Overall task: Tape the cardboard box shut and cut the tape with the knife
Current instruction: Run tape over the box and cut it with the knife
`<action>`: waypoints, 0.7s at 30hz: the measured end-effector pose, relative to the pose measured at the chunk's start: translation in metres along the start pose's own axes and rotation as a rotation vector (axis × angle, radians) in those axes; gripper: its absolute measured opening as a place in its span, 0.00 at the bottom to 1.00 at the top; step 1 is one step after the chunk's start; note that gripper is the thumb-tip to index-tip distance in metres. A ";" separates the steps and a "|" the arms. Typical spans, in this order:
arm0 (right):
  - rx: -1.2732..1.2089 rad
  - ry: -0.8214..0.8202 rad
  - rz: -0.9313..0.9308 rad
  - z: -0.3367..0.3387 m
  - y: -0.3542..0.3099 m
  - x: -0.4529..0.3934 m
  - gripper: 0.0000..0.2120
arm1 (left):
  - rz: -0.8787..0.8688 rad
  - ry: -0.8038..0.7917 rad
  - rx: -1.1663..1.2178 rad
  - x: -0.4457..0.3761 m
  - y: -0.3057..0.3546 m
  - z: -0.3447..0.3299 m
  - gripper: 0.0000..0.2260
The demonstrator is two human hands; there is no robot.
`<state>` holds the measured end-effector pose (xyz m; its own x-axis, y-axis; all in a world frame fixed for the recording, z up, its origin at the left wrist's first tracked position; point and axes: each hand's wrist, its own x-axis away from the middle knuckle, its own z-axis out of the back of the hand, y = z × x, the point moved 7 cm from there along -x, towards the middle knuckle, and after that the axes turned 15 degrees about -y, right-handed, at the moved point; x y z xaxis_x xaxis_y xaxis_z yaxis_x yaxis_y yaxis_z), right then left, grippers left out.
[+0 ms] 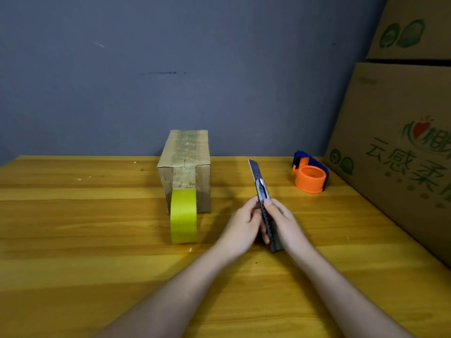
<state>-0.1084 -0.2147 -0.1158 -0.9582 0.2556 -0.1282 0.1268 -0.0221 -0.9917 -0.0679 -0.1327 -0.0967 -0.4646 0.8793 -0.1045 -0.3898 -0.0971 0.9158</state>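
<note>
**Knife readied beside a box with the roll hanging off it**

Toward the far middle of the wooden table (73, 215), the cardboard box (185, 164) stands end-on to the viewer, with pale tape along its top seam and down its near face. Against that near face, the yellow tape roll (183, 215) stands on edge; its strip appears to run up onto the box, so the cut looks not yet made.

Just right of the roll, both hands hold the knife (264, 206) above the table, its blade extended and pointing far and slightly left. The right hand (284, 222) has its fingers wrapped around the handle, thumb up near the slider. The left hand (244, 223) curls its fingers against the handle's left side, apparently steadying it.

To cut cleanly, the strip should probably be pulled taut with the left hand on the roll, clear of the edge. A shorter blade, drawn away from the body, would flex and slip less.

Further right sits an orange and blue tape dispenser (310, 175), and large printed cartons (395, 142) line the right edge.
</note>
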 end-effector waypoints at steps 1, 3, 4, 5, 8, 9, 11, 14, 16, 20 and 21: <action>0.018 0.008 0.010 0.001 -0.003 0.000 0.12 | 0.021 -0.020 -0.094 0.003 0.006 0.000 0.16; 0.031 0.020 0.024 0.002 -0.010 0.001 0.11 | 0.050 -0.060 -0.251 0.009 0.018 0.004 0.21; 0.032 0.024 0.033 0.001 -0.015 0.002 0.11 | 0.058 -0.078 -0.309 0.013 0.024 0.008 0.22; 0.035 0.027 0.042 0.000 -0.019 0.002 0.11 | 0.064 -0.092 -0.352 0.018 0.028 0.014 0.22; 0.072 0.018 0.052 -0.010 -0.032 -0.001 0.12 | 0.018 -0.089 -0.414 0.038 0.049 0.038 0.16; 0.096 0.003 0.049 -0.015 -0.035 -0.003 0.12 | -0.001 -0.075 -0.395 0.045 0.054 0.048 0.14; 0.158 -0.040 0.042 -0.029 -0.041 -0.006 0.12 | -0.052 -0.028 -0.325 0.058 0.062 0.071 0.10; 0.218 -0.092 0.034 -0.050 -0.048 -0.010 0.13 | -0.079 0.135 -0.299 0.076 0.060 0.116 0.08; 0.227 -0.103 0.025 -0.061 -0.050 -0.012 0.14 | -0.084 0.231 -0.213 0.089 0.051 0.143 0.11; 0.209 -0.112 0.016 -0.075 -0.050 -0.015 0.13 | 0.005 0.281 -0.168 0.106 0.022 0.175 0.13; 0.209 -0.111 0.009 -0.076 -0.050 -0.016 0.13 | 0.061 0.253 -0.188 0.107 0.012 0.176 0.17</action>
<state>-0.0799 -0.1444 -0.0635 -0.9811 0.1466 -0.1262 0.0908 -0.2269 -0.9697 0.0178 0.0420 -0.0290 -0.6656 0.7276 -0.1662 -0.4843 -0.2516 0.8379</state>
